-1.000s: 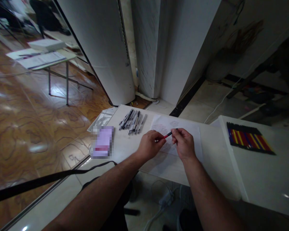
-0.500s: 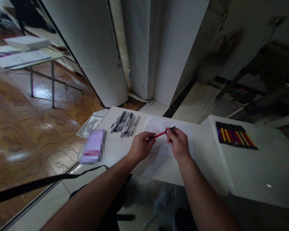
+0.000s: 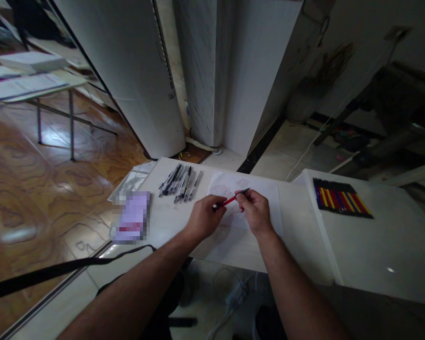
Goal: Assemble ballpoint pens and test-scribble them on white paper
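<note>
A red pen [image 3: 230,200] with black ends is held between my two hands, tilted up to the right. The fingers of my left hand [image 3: 206,215] pinch its lower black end. Near the upper black end, my right hand [image 3: 255,208] grips it with thumb and fingers. Beneath the hands lies a white sheet of paper [image 3: 274,203] with reddish scribbles, partly covered by the hands. To the left of the paper, several clear and black pens [image 3: 179,182] lie in a loose pile on the white table [image 3: 159,212].
A row of red, yellow and blue pens with black ends [image 3: 342,198] lies on the white surface at right. A blurred-out purple item [image 3: 132,215] sits at the table's left edge. A black strap [image 3: 74,263] crosses the lower left. Cables [image 3: 233,297] hang below the table.
The whole view has shifted slightly, carrying the scene a little to the left. My right hand has come nearer to my left along the red pen, so less of the pen shows between them.
</note>
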A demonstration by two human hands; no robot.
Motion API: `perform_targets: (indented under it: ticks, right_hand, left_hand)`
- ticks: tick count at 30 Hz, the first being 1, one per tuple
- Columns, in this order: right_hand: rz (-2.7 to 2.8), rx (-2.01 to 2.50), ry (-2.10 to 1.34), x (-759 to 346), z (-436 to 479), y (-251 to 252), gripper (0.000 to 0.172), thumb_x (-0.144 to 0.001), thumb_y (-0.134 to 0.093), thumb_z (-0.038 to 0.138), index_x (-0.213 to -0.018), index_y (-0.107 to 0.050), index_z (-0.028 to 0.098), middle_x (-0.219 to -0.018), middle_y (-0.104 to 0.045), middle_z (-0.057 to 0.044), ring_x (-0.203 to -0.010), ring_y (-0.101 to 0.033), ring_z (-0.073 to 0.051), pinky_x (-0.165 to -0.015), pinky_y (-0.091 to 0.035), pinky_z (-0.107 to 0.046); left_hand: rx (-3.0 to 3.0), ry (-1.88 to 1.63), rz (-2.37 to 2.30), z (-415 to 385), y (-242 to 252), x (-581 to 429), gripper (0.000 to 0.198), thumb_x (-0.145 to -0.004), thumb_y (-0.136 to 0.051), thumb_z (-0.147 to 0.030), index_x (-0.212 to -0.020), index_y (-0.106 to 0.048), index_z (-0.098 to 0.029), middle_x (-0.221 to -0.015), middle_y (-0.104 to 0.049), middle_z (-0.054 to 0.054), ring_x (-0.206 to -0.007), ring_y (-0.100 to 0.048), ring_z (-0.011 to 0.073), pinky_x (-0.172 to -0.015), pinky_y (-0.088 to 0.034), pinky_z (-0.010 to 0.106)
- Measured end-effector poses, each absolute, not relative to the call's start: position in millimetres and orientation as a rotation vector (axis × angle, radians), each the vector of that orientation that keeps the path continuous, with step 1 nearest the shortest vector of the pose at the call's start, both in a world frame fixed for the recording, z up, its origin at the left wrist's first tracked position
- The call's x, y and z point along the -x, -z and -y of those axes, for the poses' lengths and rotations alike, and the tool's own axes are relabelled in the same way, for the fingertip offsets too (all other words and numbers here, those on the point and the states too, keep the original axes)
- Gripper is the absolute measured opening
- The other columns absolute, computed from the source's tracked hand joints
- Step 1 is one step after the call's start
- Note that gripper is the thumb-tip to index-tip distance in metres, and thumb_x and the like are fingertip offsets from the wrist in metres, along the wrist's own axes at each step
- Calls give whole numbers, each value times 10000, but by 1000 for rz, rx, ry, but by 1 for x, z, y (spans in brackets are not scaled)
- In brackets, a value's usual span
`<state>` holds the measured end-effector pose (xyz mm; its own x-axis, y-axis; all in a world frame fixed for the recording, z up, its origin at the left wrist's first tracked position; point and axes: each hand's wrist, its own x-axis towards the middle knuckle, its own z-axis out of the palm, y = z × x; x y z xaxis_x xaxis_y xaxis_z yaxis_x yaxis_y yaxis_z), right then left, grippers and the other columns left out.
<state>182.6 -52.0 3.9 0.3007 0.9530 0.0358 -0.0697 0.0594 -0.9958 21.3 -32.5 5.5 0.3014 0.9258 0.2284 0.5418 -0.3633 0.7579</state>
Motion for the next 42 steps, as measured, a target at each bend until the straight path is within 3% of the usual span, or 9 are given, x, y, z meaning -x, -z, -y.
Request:
perform_targets:
  ticks: [22,30,42]
  right_hand:
    - [901,1211,-1008,-180,52,-2,295,-731,-737,411,-894,-704,168,-568,-544,40,-490,-443,-86,-455,-368,-224]
    - [877,1237,-996,-186,50,1,302,-732,-729,408,-915,-676,173,-774,-682,-30,-592,-577,-114,-463,-426,-220]
    - [840,1288,-914,-200,47,5,354,-738,-709,409,-975,-629,159,-819,-707,-50,-614,-616,-126,-456,-423,-214]
  left_hand:
    - [-2047,-897,-1230,32,-3,-22,162,-805,-627,-185,-947,-704,-192,-864,-720,29,-765,-655,147,-693,-520,252]
    - [-2057,-850,-1202,25,-2,-15,262,-800,-611,-190,-1050,-689,-195,-934,-720,43,-776,-660,150,-698,-536,259]
    - [-2324,-572,-1260,9,7,2,274,-716,-627,-117,-959,-721,-203,-1030,-700,77,-966,-623,249,-908,-491,388]
